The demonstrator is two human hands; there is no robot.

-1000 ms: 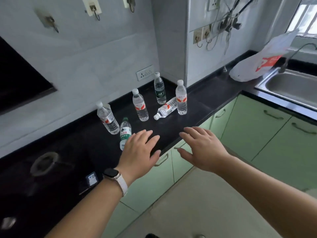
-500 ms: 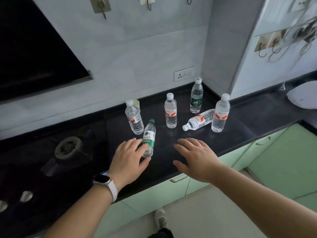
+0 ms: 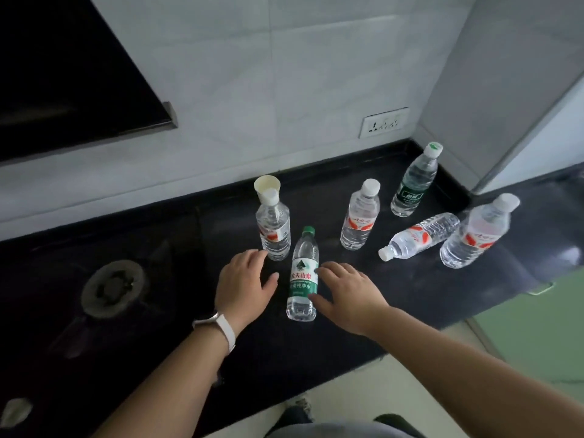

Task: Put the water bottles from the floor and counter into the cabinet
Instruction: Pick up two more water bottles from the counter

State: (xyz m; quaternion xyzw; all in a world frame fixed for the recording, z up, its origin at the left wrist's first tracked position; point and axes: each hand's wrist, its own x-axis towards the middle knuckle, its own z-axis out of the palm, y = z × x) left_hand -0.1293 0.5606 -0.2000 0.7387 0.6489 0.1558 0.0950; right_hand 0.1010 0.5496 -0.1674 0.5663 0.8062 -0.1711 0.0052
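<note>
Several water bottles stand on the black counter (image 3: 347, 336). A green-capped bottle with a green label (image 3: 302, 275) stands nearest, between my hands. My left hand (image 3: 245, 286) is open just left of it, my right hand (image 3: 346, 294) open just right of it, fingertips close to the label; neither grips it. Behind stand a red-labelled bottle (image 3: 274, 230), another red-labelled one (image 3: 360, 218), a dark-green-labelled one (image 3: 414, 181) near the corner and a red-labelled one (image 3: 475, 232) at the right. One bottle (image 3: 420, 237) lies on its side.
A paper cup (image 3: 267, 186) stands behind the left bottle. A gas burner (image 3: 112, 287) sits in the counter to the left. A wall socket (image 3: 383, 122) is above the counter. Green cabinet fronts (image 3: 531, 336) run below at the right.
The view has shifted closer to the counter and leftward. Both hands have come in toward the green-labelled bottle, which now stands between them.
</note>
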